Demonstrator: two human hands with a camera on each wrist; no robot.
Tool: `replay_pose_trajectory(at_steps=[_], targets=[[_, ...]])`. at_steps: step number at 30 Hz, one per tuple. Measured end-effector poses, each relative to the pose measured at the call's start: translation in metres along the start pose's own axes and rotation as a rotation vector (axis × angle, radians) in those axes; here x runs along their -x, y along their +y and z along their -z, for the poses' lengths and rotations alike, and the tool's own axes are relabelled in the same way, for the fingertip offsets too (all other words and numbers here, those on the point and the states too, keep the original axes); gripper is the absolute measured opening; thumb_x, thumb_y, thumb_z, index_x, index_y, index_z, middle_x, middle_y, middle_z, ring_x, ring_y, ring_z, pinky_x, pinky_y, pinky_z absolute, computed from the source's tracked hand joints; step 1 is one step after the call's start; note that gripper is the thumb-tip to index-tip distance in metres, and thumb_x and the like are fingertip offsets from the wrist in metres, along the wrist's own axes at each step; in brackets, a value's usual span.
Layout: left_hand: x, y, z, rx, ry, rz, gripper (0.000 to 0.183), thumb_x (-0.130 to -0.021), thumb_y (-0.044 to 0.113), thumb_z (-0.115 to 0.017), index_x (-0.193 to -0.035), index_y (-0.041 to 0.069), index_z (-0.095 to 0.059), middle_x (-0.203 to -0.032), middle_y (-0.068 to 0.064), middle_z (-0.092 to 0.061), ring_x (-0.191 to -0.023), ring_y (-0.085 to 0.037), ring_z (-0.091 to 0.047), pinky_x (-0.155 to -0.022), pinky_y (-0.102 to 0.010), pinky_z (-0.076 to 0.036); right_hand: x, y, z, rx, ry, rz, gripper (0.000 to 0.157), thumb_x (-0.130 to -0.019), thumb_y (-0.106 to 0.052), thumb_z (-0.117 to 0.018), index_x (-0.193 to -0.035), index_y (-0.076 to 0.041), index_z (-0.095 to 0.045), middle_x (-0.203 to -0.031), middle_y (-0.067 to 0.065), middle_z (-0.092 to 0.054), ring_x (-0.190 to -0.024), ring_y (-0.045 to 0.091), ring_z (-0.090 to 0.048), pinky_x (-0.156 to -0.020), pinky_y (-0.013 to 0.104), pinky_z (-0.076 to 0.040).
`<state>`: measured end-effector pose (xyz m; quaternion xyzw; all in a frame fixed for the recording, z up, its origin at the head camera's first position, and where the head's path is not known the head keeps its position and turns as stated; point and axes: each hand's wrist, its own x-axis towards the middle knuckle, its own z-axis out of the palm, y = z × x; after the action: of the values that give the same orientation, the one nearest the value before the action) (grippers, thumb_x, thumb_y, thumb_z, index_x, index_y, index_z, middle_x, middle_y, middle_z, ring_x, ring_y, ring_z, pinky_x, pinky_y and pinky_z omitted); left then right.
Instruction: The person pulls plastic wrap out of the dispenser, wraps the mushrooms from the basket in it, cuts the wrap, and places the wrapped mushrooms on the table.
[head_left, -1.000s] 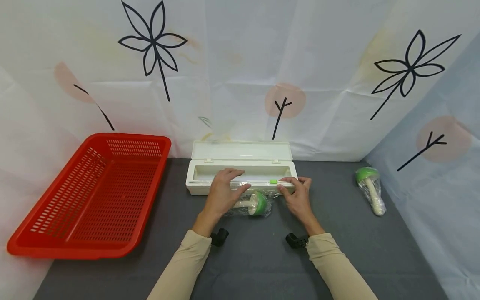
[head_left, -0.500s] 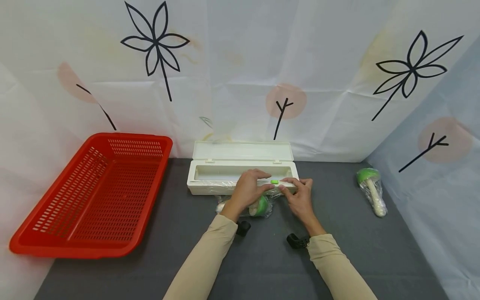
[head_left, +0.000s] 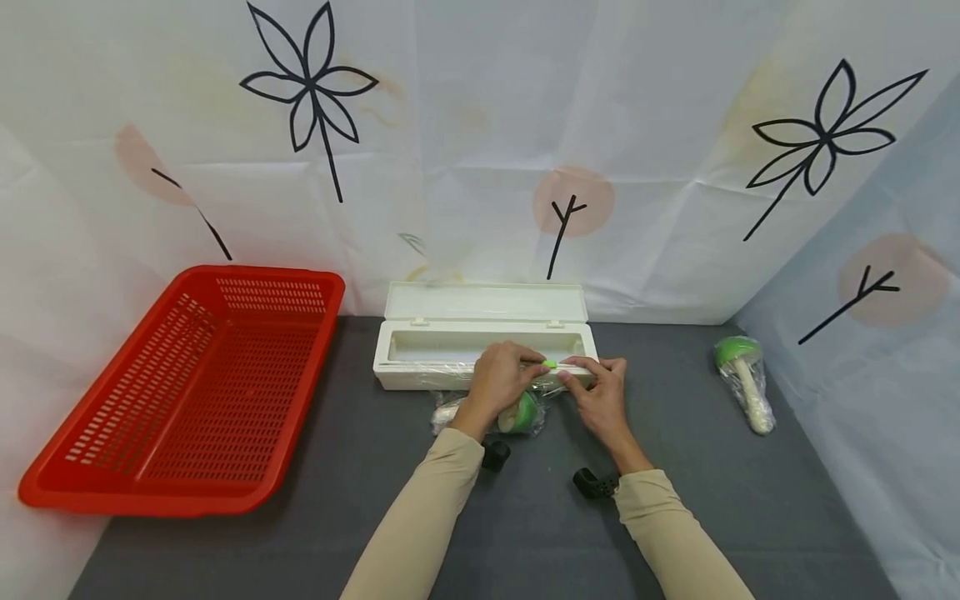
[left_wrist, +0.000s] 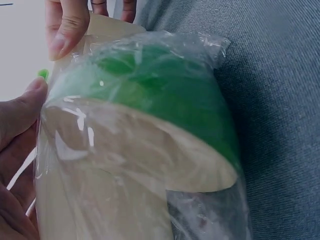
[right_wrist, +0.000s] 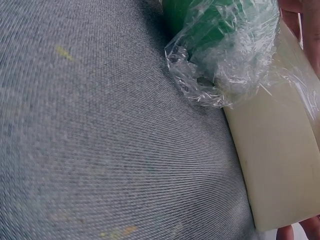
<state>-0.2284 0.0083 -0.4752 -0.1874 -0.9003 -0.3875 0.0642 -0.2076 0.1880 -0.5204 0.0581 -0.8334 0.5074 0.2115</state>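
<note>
A white cling film dispenser (head_left: 408, 380) stands with its lid raised against the backdrop, film stretched over its front edge. My left hand (head_left: 495, 382) pinches the small green slide cutter (head_left: 551, 364) on that edge between thumb and forefinger. At the right end, my right hand (head_left: 602, 406) holds the dispenser, thumb in front and fingertips on top. A toy mushroom (head_left: 522, 412) with a green cap lies under film before the box, partly hidden by the left forearm. Close up in the left wrist view, the film clings around the mushroom cap (left_wrist: 165, 90).
A red plastic basket (head_left: 180, 502) stands on the left, with nothing seen inside. Far right on the dark grey cloth (head_left: 675, 500) lies another film-wrapped toy mushroom (head_left: 745, 385). A printed white backdrop (head_left: 465, 208) rises behind the dispenser.
My left hand has moved right along the dispenser's front edge, then closed its thumb and forefinger on the green slide cutter. My right hand has kept its place.
</note>
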Motion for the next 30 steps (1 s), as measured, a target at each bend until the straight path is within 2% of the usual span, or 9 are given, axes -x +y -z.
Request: replay_pose_trajectory(at_steps=[4,9,17,25,30], targets=[[0.000,-0.001,0.001,0.041,0.003,-0.009,0.015,-0.090,0.021,-0.079,-0.101,0.012,-0.083,-0.095,-0.003,-0.078,-0.083,-0.019,-0.072,-0.072,-0.032,-0.056,0.000,0.000,-0.001,-0.001,0.008,0.006,0.021,-0.081,0.000,-0.083,-0.099,0.005,-0.076,-0.104,0.023,-0.040,-0.096,0.016,-0.032,-0.067,0.017,-0.032],[0.000,-0.007,0.006,0.074,0.008,-0.028,0.010,-0.090,0.015,-0.080,-0.097,0.009,-0.083,-0.092,-0.005,-0.078,-0.083,-0.020,-0.073,-0.075,-0.034,-0.057,0.000,-0.001,-0.001,-0.009,0.021,0.009,0.020,-0.080,0.001,-0.083,-0.099,0.005,-0.076,-0.103,0.023,-0.040,-0.096,0.014,-0.032,-0.068,0.019,-0.033],[0.007,-0.015,0.017,0.037,0.014,-0.032,0.013,-0.091,0.016,-0.078,-0.099,0.007,-0.082,-0.095,-0.005,-0.078,-0.090,-0.024,-0.073,-0.082,-0.038,-0.057,0.001,0.000,-0.001,-0.030,0.009,-0.005,0.021,-0.081,0.000,-0.083,-0.100,0.005,-0.076,-0.104,0.022,-0.039,-0.095,0.013,-0.031,-0.064,0.015,-0.032],[0.021,-0.027,0.032,0.059,0.051,-0.007,0.016,-0.092,0.012,-0.077,-0.104,0.003,-0.080,-0.099,-0.010,-0.077,-0.087,-0.024,-0.074,-0.078,-0.040,-0.058,0.001,0.001,-0.003,-0.020,0.027,0.041,0.020,-0.080,0.001,-0.083,-0.099,0.004,-0.076,-0.101,0.023,-0.040,-0.094,0.018,-0.033,-0.068,0.022,-0.032],[0.027,-0.034,0.042,0.070,0.068,0.012,0.015,-0.091,0.011,-0.077,-0.104,0.004,-0.080,-0.099,-0.011,-0.077,-0.088,-0.026,-0.074,-0.079,-0.042,-0.058,0.002,0.001,-0.002,-0.017,0.035,0.044,0.020,-0.081,0.001,-0.083,-0.100,0.004,-0.076,-0.100,0.022,-0.039,-0.093,0.017,-0.033,-0.066,0.019,-0.031]])
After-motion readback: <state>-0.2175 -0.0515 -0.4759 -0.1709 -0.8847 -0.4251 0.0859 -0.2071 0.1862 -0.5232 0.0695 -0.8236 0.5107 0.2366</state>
